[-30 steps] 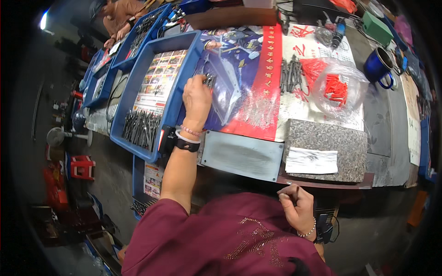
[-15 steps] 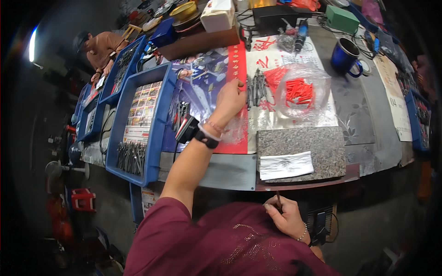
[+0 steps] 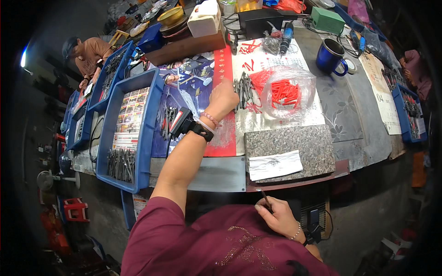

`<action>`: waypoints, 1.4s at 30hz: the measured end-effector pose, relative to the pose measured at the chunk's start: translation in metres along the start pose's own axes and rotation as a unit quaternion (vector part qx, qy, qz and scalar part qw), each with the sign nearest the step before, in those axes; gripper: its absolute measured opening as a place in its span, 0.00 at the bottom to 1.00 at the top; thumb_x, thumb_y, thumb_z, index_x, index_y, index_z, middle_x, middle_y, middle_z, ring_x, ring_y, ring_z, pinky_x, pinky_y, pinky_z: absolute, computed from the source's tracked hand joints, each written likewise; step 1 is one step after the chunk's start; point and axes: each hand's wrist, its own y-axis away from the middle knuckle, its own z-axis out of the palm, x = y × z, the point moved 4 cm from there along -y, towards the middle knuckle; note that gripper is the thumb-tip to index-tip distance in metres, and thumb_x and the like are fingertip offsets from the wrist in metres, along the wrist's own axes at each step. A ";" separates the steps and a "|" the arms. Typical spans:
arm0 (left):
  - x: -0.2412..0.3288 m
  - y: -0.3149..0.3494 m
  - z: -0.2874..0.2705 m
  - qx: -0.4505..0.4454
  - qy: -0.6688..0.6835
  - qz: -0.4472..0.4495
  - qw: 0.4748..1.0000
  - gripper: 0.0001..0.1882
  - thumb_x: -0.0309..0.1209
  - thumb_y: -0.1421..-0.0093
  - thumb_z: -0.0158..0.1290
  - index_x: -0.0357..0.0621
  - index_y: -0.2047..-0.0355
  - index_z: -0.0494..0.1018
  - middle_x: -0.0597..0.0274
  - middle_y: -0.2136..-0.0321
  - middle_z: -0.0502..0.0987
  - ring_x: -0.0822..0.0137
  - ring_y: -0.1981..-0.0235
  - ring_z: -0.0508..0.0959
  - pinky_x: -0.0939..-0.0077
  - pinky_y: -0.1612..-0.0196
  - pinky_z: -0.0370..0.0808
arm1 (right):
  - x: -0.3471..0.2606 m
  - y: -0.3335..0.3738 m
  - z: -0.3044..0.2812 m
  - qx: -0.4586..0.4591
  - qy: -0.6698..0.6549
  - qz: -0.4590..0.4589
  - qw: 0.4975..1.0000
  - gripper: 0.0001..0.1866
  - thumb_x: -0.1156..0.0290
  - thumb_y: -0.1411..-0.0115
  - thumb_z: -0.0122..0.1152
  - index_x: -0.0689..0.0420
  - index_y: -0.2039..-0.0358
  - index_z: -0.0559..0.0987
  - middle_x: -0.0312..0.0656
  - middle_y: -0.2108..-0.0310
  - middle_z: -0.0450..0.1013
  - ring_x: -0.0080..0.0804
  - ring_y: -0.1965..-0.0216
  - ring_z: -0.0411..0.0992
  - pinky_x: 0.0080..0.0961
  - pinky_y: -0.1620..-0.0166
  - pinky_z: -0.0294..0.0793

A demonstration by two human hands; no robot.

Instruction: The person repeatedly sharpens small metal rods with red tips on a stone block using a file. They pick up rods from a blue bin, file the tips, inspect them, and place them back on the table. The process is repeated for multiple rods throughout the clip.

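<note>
My left hand (image 3: pixel 224 99) reaches over the red strip of the table sheet, curled closed. It is right beside a row of slim dark metal tools (image 3: pixel 244 89); the back of the hand hides its fingertips and whatever they may hold. Low in front of my body, my right hand (image 3: pixel 279 217) grips a thin dark rod (image 3: pixel 266 199), its tip pointing up toward the table edge. Right of the metal tools, a clear plastic bag (image 3: pixel 304 94) holds many small red sleeve-like pieces (image 3: pixel 284 93). Nearer me lies a speckled stone slab (image 3: pixel 294 140) with a folded white cloth (image 3: pixel 275 165) on it.
A blue tray (image 3: pixel 142 152) with dark metal tools stands at left, more metal tools (image 3: pixel 169 117) beside it. A blue mug (image 3: pixel 328 57), a blue rotary tool (image 3: pixel 287 37) and a green box (image 3: pixel 327 20) are farther back. Another person (image 3: pixel 90 57) sits far left.
The whole view has shifted, so the table appears farther left. My left hand has come slightly closer to the row of metal tools. My right hand still holds the rod at the same height.
</note>
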 end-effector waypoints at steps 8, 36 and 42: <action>-0.006 0.036 -0.019 0.059 0.209 0.058 0.975 0.19 0.25 0.47 0.53 0.32 0.54 0.71 0.55 0.73 0.77 0.63 0.70 0.78 0.71 0.66 0.74 | -0.008 0.006 -0.004 0.018 0.004 0.014 1.000 0.10 0.68 0.40 0.59 0.64 0.68 0.77 0.51 0.72 0.74 0.51 0.69 0.74 0.32 0.67 0.73; 0.025 0.282 -0.017 -0.277 0.693 0.036 0.665 0.09 0.23 0.33 0.42 0.35 0.53 0.62 0.68 0.74 0.68 0.81 0.73 0.67 0.84 0.66 0.67 | -0.023 -0.038 0.019 0.128 -0.188 -0.049 0.973 0.19 0.60 0.30 0.47 0.61 0.74 0.73 0.31 0.84 0.68 0.14 0.86 0.64 0.14 0.83 0.59; 0.029 0.279 -0.020 -0.183 0.694 0.048 0.695 0.10 0.20 0.34 0.42 0.34 0.52 0.61 0.64 0.70 0.71 0.80 0.70 0.70 0.83 0.63 0.70 | -0.023 -0.045 0.021 0.111 -0.316 -0.099 0.937 0.18 0.58 0.31 0.49 0.63 0.65 0.71 0.37 0.76 0.70 0.13 0.83 0.63 0.11 0.80 0.61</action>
